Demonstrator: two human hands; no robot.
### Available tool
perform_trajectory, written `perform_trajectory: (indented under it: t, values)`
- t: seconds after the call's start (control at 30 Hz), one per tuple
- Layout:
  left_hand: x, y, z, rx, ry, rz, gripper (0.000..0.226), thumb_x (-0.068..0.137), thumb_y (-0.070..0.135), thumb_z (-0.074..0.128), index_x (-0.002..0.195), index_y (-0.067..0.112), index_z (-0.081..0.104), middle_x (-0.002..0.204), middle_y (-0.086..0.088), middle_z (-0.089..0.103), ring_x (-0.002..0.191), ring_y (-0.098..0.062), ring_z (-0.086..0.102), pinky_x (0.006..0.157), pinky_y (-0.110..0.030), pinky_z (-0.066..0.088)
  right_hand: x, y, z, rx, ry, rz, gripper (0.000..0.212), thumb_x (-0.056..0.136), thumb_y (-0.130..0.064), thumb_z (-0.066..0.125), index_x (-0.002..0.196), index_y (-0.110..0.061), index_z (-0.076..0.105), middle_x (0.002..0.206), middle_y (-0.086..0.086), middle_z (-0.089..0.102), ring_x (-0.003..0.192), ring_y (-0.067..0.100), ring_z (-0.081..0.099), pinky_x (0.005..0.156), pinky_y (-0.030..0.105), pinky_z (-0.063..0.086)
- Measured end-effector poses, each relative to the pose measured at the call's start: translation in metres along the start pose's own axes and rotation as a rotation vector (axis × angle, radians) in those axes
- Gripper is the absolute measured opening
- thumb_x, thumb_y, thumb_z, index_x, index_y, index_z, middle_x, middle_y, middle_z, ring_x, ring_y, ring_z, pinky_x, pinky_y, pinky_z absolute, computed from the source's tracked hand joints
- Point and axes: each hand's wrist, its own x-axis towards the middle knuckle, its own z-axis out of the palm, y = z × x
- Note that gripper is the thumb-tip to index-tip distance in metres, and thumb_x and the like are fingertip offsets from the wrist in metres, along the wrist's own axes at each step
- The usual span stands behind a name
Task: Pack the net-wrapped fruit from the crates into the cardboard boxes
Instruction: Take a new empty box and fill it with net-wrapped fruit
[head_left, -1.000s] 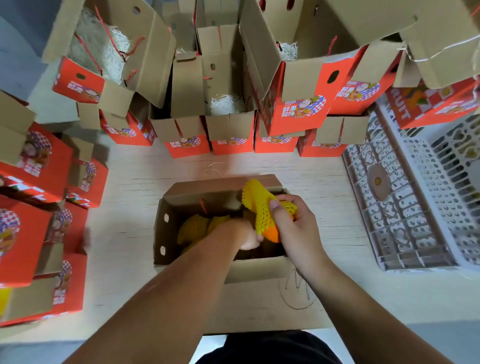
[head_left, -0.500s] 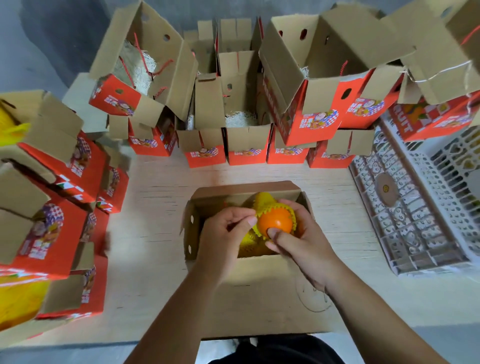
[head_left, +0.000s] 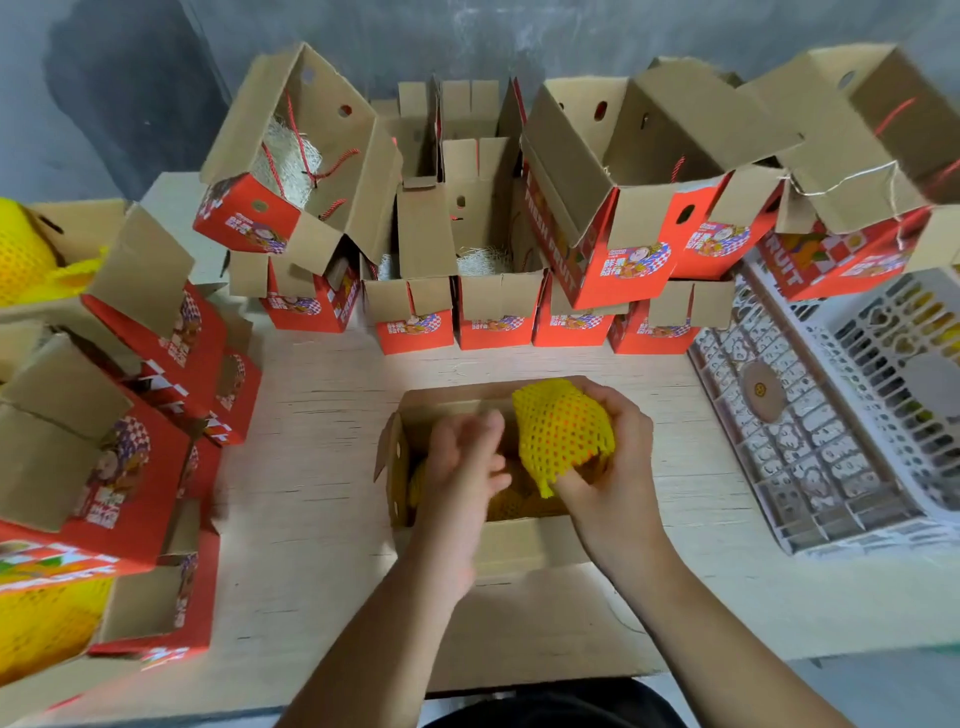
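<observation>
While the right hand (head_left: 610, 467) cups a net-wrapped fruit (head_left: 561, 434) from its right side and underneath, fingers curled round the yellow mesh, the fruit sits just above the open cardboard box (head_left: 511, 545) in front of the person. The left hand (head_left: 462, 462) hovers over the left part of the same box, blurred, with fingers loosely spread and apparently holding nothing; I cannot tell whether it touches the packed fruit (head_left: 506, 501) below it. Both forearms reach forward from the bottom edge, converging on the box.

To do this step well, I judge the fruit should go down into a gap beside the wrapped ones already lying inside, net kept snug so orange skin stays covered, and be seated gently, not dropped. The left hand could steady the neighbours or part them.

Further out, the pale wooden surface (head_left: 322, 405) carries a row of red boxes (head_left: 493, 327) with raised flaps along the far side and more at left. White plastic crates (head_left: 831, 415) stand at right.
</observation>
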Motion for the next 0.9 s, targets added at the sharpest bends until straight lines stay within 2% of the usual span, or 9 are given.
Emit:
perform_trajectory:
  t: [0.07, 0.17, 0.3, 0.43, 0.53, 0.6, 0.67, 0.8, 0.9]
  values:
    - [0.004, 0.004, 0.001, -0.316, -0.151, -0.281, 0.063, 0.093, 0.063, 0.057, 0.142, 0.025, 0.053, 0.139, -0.005, 0.063, 0.124, -0.020, 0.064, 0.104, -0.042, 0.052, -0.001, -0.006, -0.002, -0.043, -0.134, -0.114, 0.081, 0.073, -0.012, 0.074, 0.146, -0.031, 0.044, 0.138, -0.002, 0.041, 0.138, 0.013, 0.039, 0.111, 0.029, 0.039]
    - [0.001, 0.003, 0.002, -0.348, -0.252, -0.271, 0.056, 0.100, 0.042, 0.060, 0.149, 0.018, 0.049, 0.143, -0.015, 0.062, 0.135, -0.030, 0.058, 0.117, -0.057, 0.040, -0.005, -0.015, 0.000, 0.077, -0.435, -0.098, 0.085, 0.077, -0.010, 0.060, 0.156, -0.031, 0.036, 0.150, -0.006, 0.037, 0.147, 0.013, 0.033, 0.118, 0.026, 0.033]
    - [0.003, -0.005, -0.002, -0.265, -0.166, -0.143, 0.063, 0.091, 0.033, 0.072, 0.149, 0.023, 0.049, 0.138, -0.007, 0.067, 0.130, -0.024, 0.062, 0.114, -0.050, 0.045, -0.007, -0.027, 0.010, 0.208, -0.252, 0.158, 0.062, 0.097, -0.031, 0.061, 0.155, -0.031, 0.037, 0.141, -0.011, 0.052, 0.132, 0.004, 0.052, 0.111, 0.038, 0.046]
    - [0.014, -0.005, -0.001, -0.181, -0.190, -0.202, 0.071, 0.093, 0.053, 0.062, 0.156, 0.028, 0.039, 0.149, -0.002, 0.058, 0.138, -0.018, 0.055, 0.119, -0.044, 0.038, -0.004, -0.023, 0.009, 0.191, -0.383, 0.227, 0.059, 0.091, -0.028, 0.076, 0.144, -0.030, 0.049, 0.124, -0.014, 0.069, 0.116, 0.006, 0.066, 0.097, 0.029, 0.055]
    - [0.032, 0.002, -0.002, 0.167, -0.019, -0.218, 0.064, 0.104, 0.059, 0.043, 0.156, 0.022, 0.042, 0.155, -0.003, 0.050, 0.143, -0.018, 0.046, 0.121, -0.040, 0.034, -0.002, -0.014, 0.010, 0.169, -0.300, 0.313, 0.073, 0.074, -0.037, 0.085, 0.139, -0.028, 0.052, 0.115, -0.015, 0.070, 0.106, 0.002, 0.067, 0.086, 0.025, 0.057]
    - [0.037, 0.000, -0.031, 0.560, 0.154, 0.107, 0.056, 0.102, 0.063, 0.038, 0.136, 0.026, 0.062, 0.132, 0.002, 0.065, 0.125, -0.016, 0.057, 0.106, -0.033, 0.041, 0.002, -0.008, 0.013, 0.119, -0.226, 0.383, 0.064, 0.069, -0.048, 0.085, 0.126, -0.036, 0.057, 0.105, -0.020, 0.070, 0.096, -0.004, 0.067, 0.074, 0.015, 0.055]
    - [0.044, -0.007, -0.062, 0.824, 0.353, 0.205, 0.034, 0.104, 0.043, 0.045, 0.128, 0.027, 0.063, 0.123, -0.002, 0.065, 0.116, -0.028, 0.057, 0.097, -0.040, 0.042, 0.012, 0.000, 0.017, 0.028, -0.224, 0.485, 0.058, 0.069, -0.056, 0.085, 0.116, -0.037, 0.057, 0.097, -0.019, 0.070, 0.088, -0.003, 0.067, 0.065, 0.014, 0.052]
    - [0.048, -0.043, -0.073, 0.981, 0.330, 0.135, 0.056, 0.095, -0.007, 0.045, 0.143, 0.020, 0.056, 0.144, -0.011, 0.041, 0.121, -0.039, 0.047, 0.101, -0.037, 0.035, 0.040, 0.022, 0.052, -0.218, -0.385, 0.613, 0.068, 0.066, -0.063, 0.083, 0.116, -0.024, 0.059, 0.102, -0.005, 0.071, 0.094, 0.019, 0.069, 0.084, 0.038, 0.058]
    - [0.050, -0.059, -0.075, 0.993, 0.364, 0.160, 0.061, 0.092, -0.010, 0.043, 0.141, 0.024, 0.059, 0.145, -0.007, 0.040, 0.117, -0.039, 0.047, 0.090, -0.025, 0.030, 0.050, 0.034, 0.104, -0.311, -0.531, 0.650, 0.069, 0.072, -0.054, 0.083, 0.126, -0.021, 0.055, 0.105, 0.005, 0.070, 0.078, 0.025, 0.066, 0.068, 0.034, 0.055]
